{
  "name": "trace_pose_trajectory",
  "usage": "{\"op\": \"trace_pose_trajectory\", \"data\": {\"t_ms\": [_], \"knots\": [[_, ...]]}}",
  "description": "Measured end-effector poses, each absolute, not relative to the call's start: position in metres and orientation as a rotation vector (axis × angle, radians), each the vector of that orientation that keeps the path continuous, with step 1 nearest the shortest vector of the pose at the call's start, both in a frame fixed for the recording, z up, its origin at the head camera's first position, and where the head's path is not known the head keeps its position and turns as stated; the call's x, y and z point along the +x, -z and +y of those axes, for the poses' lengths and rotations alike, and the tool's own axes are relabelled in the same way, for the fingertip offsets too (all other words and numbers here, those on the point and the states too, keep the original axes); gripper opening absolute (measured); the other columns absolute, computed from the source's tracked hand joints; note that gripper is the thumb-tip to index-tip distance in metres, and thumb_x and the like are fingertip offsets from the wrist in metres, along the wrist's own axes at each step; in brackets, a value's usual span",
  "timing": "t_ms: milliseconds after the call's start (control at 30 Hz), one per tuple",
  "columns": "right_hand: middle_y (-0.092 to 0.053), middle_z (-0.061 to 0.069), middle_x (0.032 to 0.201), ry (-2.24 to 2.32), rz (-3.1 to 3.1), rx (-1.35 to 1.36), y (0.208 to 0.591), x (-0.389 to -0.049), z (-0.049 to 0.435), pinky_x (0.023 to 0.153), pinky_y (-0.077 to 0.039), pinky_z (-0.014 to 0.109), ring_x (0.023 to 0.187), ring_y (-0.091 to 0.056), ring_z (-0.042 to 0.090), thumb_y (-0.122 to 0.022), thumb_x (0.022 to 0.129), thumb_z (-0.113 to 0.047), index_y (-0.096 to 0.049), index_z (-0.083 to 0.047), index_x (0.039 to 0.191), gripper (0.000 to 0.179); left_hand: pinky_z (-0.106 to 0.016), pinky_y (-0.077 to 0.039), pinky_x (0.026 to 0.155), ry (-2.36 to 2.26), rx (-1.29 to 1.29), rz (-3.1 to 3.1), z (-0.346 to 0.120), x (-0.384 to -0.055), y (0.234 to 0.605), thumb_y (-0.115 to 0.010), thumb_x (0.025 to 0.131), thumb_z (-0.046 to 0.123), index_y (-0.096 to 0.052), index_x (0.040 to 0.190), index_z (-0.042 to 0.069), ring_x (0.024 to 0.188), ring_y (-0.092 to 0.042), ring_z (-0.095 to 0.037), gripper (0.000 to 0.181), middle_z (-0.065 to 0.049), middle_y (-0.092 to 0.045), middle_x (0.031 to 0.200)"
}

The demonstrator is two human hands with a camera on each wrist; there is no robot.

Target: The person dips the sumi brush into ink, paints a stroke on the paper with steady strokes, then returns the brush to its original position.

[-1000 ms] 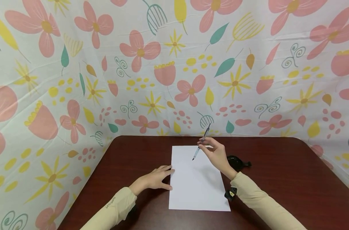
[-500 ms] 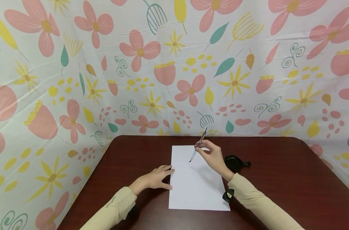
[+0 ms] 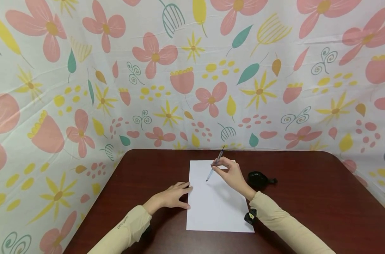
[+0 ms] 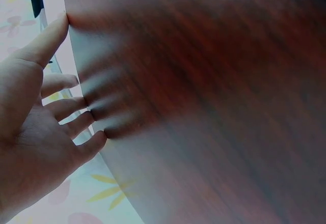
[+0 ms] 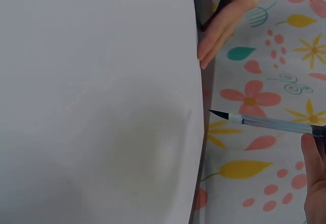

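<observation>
Right grip (image 3: 232, 175): I pinch the brush (image 3: 209, 175), slanted.
Brush tip (image 5: 218, 114): clear of the paper (image 3: 216, 215), over its upper part; I'd best lower it lightly.
Left grip (image 3: 172, 197): my spread fingers touch the paper's left edge, grasping nothing; gentle pressure should prevent slipping.
Black dish (image 3: 257, 179): on the tabletop (image 3: 306, 197), right of the paper.

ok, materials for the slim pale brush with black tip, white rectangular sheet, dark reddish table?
Slim pale brush: barrel probably glossy clear plastic, from its translucent look; tip maybe bristle, tapering to a point. White rectangular sheet: likely matte paper, thin, no sharp highlights. Dark reddish table: satin wood or laminate; streaky grain, soft sheen.
</observation>
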State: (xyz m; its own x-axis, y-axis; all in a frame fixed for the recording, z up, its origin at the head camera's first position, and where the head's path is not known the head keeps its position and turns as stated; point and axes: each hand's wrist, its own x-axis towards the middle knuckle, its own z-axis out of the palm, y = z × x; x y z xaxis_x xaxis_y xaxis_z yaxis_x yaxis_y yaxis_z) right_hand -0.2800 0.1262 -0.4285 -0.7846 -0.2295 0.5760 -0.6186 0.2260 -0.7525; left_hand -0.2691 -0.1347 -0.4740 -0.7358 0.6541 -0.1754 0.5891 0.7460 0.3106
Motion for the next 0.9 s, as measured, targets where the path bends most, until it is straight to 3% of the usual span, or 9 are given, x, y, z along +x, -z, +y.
{"op": "trace_pose_trajectory", "data": {"t_ms": [900], "knots": [[-0.068, 0.02, 0.092, -1.555, -2.235, 0.779, 0.4351, -0.2776, 0.1156, 0.066, -0.054, 0.025, 0.087, -0.065, 0.035, -0.063, 0.083, 0.0, -0.06, 0.004, 0.096, 0.015, -0.053, -0.027, 0.105, -0.329, 0.949, 2.693, -0.135, -0.2699, 0.4764, -0.062, 0.081, 0.049, -0.035, 0.142, 0.015, 0.138, -0.022, -0.031, 0.076, -0.01, -0.025, 0.151]]}}
